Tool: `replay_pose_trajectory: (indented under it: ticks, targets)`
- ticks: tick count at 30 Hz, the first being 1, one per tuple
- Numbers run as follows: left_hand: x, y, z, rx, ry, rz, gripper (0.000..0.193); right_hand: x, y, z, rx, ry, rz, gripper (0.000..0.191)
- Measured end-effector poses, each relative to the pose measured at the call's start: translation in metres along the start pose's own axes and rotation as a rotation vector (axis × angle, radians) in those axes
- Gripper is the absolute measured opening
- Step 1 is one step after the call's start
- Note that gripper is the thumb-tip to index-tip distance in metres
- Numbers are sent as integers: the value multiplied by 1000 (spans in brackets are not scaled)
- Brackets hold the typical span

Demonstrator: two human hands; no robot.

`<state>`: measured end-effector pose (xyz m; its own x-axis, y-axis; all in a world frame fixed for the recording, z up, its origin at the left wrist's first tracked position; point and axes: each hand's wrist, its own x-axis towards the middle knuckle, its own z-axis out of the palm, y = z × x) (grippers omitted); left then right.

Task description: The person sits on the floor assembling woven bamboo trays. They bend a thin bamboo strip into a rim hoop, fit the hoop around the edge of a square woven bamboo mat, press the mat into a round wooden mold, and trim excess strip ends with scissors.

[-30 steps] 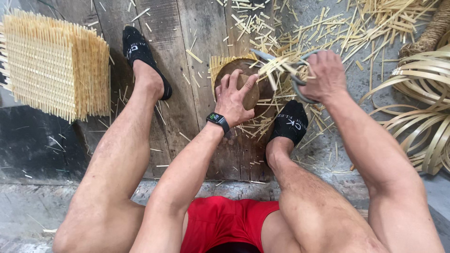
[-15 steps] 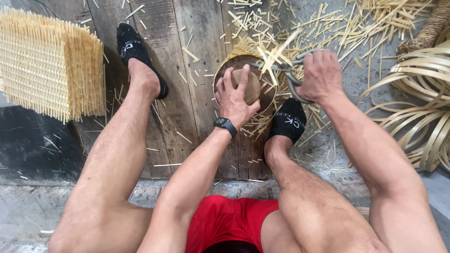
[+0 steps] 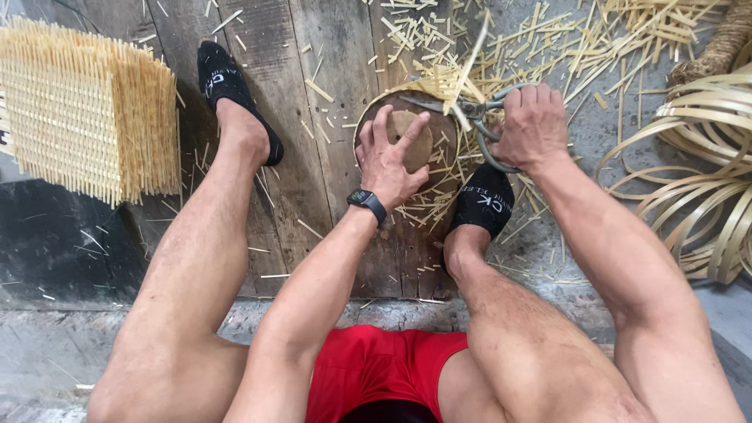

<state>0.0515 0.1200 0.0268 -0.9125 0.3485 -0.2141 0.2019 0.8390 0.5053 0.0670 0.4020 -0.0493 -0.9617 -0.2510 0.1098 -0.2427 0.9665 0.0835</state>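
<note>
My left hand (image 3: 389,154) lies flat with spread fingers on a round brown basket piece (image 3: 407,129) rimmed with pale bamboo slivers, pressing it against the wooden boards (image 3: 313,180). My right hand (image 3: 533,124) is closed around the grey handles of metal shears (image 3: 478,117), whose blades reach left into the protruding bamboo ends at the piece's upper right edge. A black watch sits on my left wrist. My feet in black socks rest on the boards to either side of the piece.
A rectangular woven bamboo panel (image 3: 86,110) with bristling stick ends stands at the left. Coils of flat bamboo strips (image 3: 697,180) lie at the right, a rope-like bundle (image 3: 721,43) above them. Cut slivers (image 3: 548,47) litter the floor at the top.
The round piece has turned slightly under my left hand. The shears have shifted along its upper rim, and a long sliver now sticks up at the blades.
</note>
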Motion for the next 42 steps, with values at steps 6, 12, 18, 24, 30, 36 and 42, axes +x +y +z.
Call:
replay_pose_trajectory:
  ticks: [6,12,18,24,30,36,42]
  targets:
    - [-1,12,7,-49,52,-137,115,-14,24,2,113,-128,19,27]
    - [1,7,6,-99,20,-64,112,1,8,0,91,-61,-9,46]
    - [8,-4,-9,-58,-127,71,109,-4,26,-2,154,-257,26,24]
    - [14,-7,-18,16,-232,201,106,3,12,-4,41,-236,-25,42]
    - [20,-10,-28,40,-313,295,101,14,16,-6,74,-441,-14,20]
    - [13,-3,-27,26,-237,236,100,1,19,0,205,-669,209,23]
    - [6,7,-15,-189,-66,-444,103,-12,61,-9,540,-583,673,28]
